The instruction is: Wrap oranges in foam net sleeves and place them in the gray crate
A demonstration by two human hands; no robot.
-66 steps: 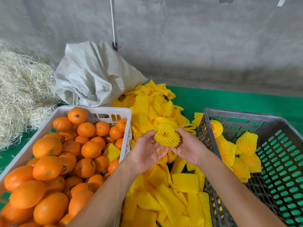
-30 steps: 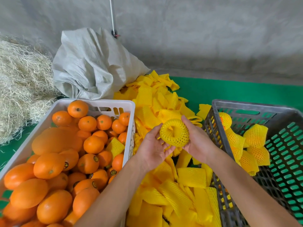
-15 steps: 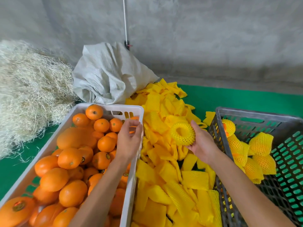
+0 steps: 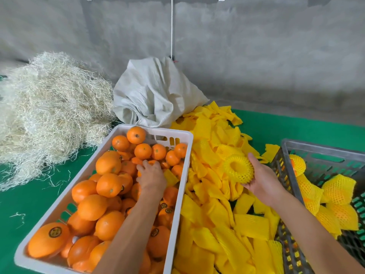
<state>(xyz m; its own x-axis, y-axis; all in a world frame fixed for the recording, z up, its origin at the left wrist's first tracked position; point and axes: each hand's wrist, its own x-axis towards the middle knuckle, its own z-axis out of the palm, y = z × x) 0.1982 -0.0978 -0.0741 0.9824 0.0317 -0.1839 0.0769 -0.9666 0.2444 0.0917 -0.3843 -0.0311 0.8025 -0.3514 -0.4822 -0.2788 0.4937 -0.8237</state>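
A rolled foam net sleeve (image 4: 238, 168) is held at frame centre by the curled right hand (image 4: 261, 179), beside the gray crate (image 4: 316, 150) (wrapped fruit inside). An orange (image 4: 150, 163) in the white crate (image 4: 183, 186) is covered by the left hand (image 4: 152, 176), fingers bent over it.

A straw heap (image 4: 47, 113) lies beside a crumpled gray sack (image 4: 156, 93).

A green mat (image 4: 296, 127) is spread as the floor cover. A white crate (image 4: 183, 175) of oranges is set on it; left of the crate, straw (image 4: 49, 111); behind it, a grey sack (image 4: 156, 95); right of it, loose yellow foam sleeves (image 4: 209, 224), then a gray crate (image 4: 286, 175) with wrapped oranges.
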